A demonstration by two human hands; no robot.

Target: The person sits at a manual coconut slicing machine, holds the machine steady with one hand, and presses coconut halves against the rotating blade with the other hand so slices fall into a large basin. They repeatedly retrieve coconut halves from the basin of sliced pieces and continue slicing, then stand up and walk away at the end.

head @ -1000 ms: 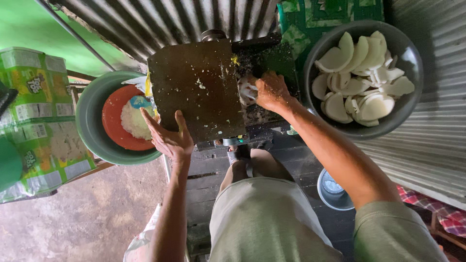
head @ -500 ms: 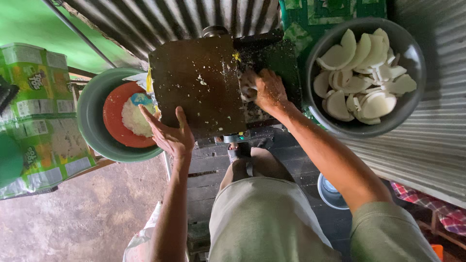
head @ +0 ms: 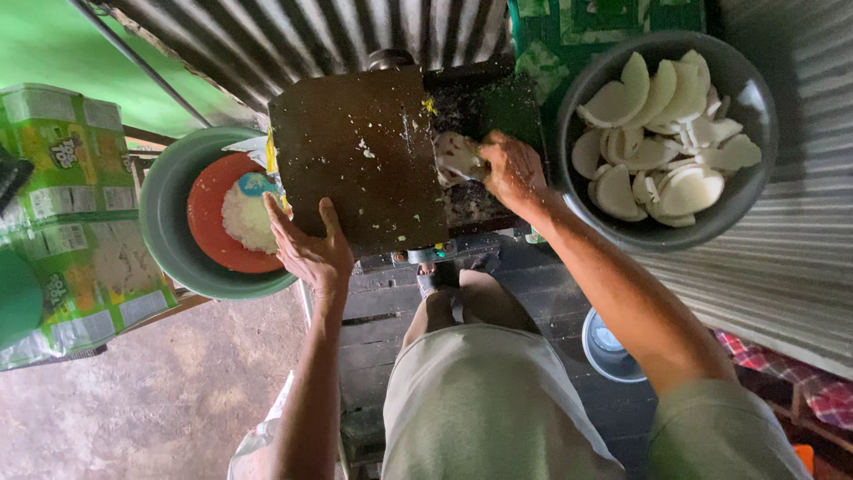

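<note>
green cartons (head: 67, 213) far left; left hand (head: 306, 249) on dark grater cover (head: 360, 156).

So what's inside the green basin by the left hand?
The green basin holds a red bowl with a heap of white shreds. The dark metal cover under the left hand overlaps the basin's right edge, hiding what lies there.

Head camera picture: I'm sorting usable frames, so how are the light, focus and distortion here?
Head view: soft daylight, no harsh glare; the dark metal cover and the floor below sit in shade; the white pieces in the grey bowl are bright yet readable; both hands, left hand and right hand, are sharp; wide-angle bending at edges.
</note>
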